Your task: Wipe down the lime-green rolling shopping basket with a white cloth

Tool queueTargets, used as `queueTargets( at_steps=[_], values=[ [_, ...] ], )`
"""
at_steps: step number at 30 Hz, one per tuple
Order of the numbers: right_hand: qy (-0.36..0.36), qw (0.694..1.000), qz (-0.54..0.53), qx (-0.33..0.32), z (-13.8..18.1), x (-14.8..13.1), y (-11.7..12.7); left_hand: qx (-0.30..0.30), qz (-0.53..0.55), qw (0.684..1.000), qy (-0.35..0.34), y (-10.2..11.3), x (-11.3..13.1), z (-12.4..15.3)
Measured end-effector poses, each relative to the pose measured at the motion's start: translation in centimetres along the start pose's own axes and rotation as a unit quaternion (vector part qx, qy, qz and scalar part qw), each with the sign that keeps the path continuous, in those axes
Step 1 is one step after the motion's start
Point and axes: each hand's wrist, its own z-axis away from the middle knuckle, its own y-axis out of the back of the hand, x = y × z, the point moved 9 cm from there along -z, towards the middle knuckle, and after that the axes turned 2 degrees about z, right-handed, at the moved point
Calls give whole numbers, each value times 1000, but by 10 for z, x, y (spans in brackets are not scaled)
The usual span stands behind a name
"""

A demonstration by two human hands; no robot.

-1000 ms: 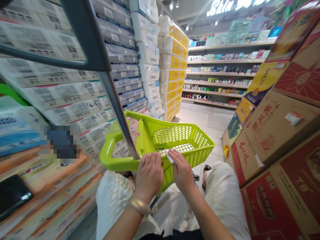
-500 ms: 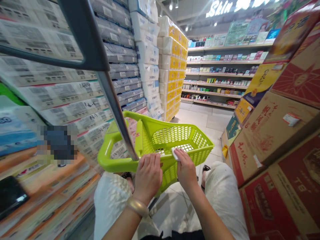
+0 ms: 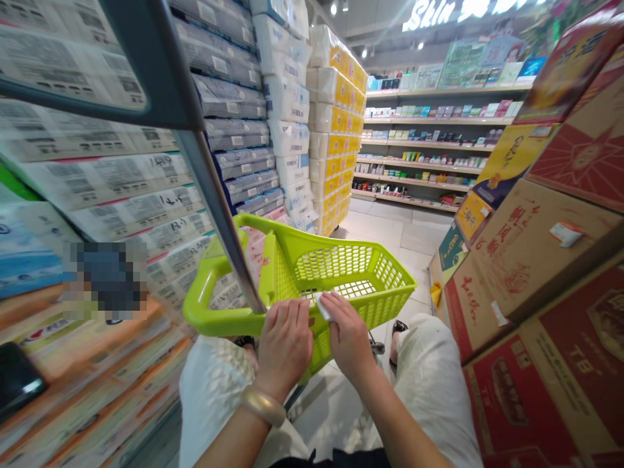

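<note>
A lime-green plastic shopping basket [image 3: 390, 312] with lattice sides stands between my knees, its metal pull-handle pole [image 3: 214, 208] rising at the left. My left hand [image 3: 285, 341] grips the near rim close to the foot of the pole, fingers curled over the edge. Just right of it, my right hand [image 3: 348, 335] presses a folded white tissue [image 3: 322, 308] against the same rim. Its fingers lie over the tissue. Nothing shows inside the basket apart from its latticed floor.
Stacked paper packs [image 3: 287, 104] rise at the left and ahead. Cardboard cartons [image 3: 517, 260] line the right side. Shelves of small goods [image 3: 429, 143] stand at the back beyond the tiled floor [image 3: 385, 224]. A black phone-like object [image 3: 19, 380] lies at the lower left.
My right hand has slid left along the rim with the tissue, closer to my left hand. My left hand keeps its grip; the basket and pole shift slightly left in view.
</note>
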Motion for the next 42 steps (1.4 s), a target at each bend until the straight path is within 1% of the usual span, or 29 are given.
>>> queueTargets(
  at_steps=[2, 3, 7, 9, 11, 14, 16, 19, 22, 24, 26, 27, 29, 31, 35, 37, 39, 42],
  values=[
    [25, 999, -17, -13, 0, -9, -4, 4, 5, 1000, -2, 1, 0, 1],
    [26, 1000, -12, -11, 0, -9, -3, 5, 6, 1000, -2, 2, -1, 1],
    [-23, 998, 61, 18, 5, 14, 4, 10, 5, 1000, -1, 4, -5, 3],
    [-43, 995, 82, 19, 6, 22, 5, 13, 1, 1000, 3, 5, -7, 3],
    [-38, 997, 73, 6, 5, 18, 2, 14, -4, 1000, 9, 6, -10, 3],
    [-2, 999, 33, -24, 1, 3, -6, 12, -3, 1000, 13, 5, -13, 4],
    [6, 999, 24, -36, 1, 2, -8, 14, 2, 1000, 10, 5, -15, 4],
    [-34, 998, 50, -28, 4, 21, -1, 12, 5, 1000, 9, 6, -19, 5],
    [-82, 994, 77, -16, 7, 38, 6, -8, 7, 1000, 30, 9, -24, 1],
    [-79, 994, 65, -23, 7, 34, 2, -29, 6, 998, 56, 11, -27, -2],
    [-48, 998, 32, -37, 5, 21, -6, -39, 6, 997, 70, 12, -26, -7],
    [-30, 999, 15, -43, 5, 13, -10, -38, 9, 997, 65, 11, -23, -10],
    [-6, 999, -6, -46, 6, 6, -14, -36, 24, 999, 30, 7, -12, -15],
    [-6, 999, -2, -37, 8, 11, -12, -54, 40, 998, -8, -3, 0, -19],
    [-62, 997, 51, 2, 12, 42, 0, -138, 39, 990, -3, -28, 5, -21],
    [-80, 995, 63, 11, 13, 49, 3, -161, 31, 986, -2, -33, 6, -20],
    [-69, 996, 49, 1, 12, 43, -1, -160, 27, 987, -7, -32, 7, -19],
    [-32, 999, 13, -25, 11, 29, -10, -150, 27, 988, -16, -30, 7, -16]
  ],
)
